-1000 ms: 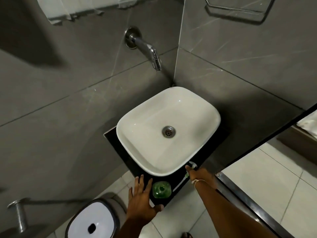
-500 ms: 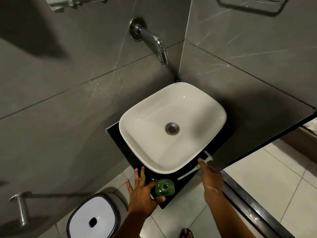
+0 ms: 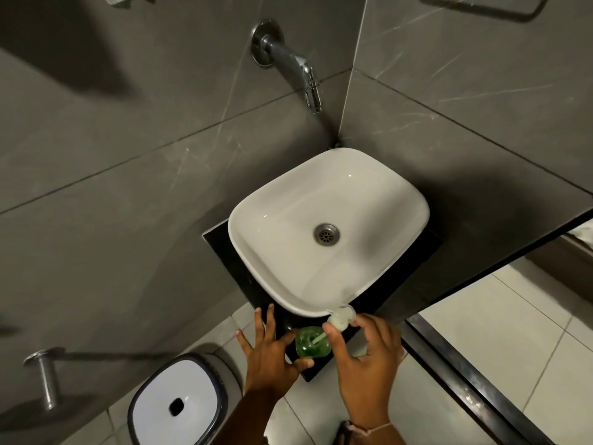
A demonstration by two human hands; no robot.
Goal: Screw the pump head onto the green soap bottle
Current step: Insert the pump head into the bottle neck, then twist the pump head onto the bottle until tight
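The green soap bottle [image 3: 312,342] stands upright on the front corner of the black counter [image 3: 224,245], just below the basin's rim. My left hand [image 3: 268,358] cups the bottle from the left, thumb under it and fingers spread on the counter edge. My right hand [image 3: 365,354] pinches the whitish pump head [image 3: 340,317] above and to the right of the bottle. The pump's thin tube [image 3: 317,338] slants down into the bottle's open neck. The pump head is tilted and sits clear of the neck.
A white basin [image 3: 327,232] with a metal drain fills the counter. A chrome tap [image 3: 288,62] juts from the grey tiled wall. A white-lidded bin [image 3: 175,403] stands on the floor at lower left. A dark metal threshold [image 3: 475,380] runs at the right.
My right hand lifted the pump head off the counter, carried it left and put its tube into the bottle's neck. My left hand closed in around the bottle.
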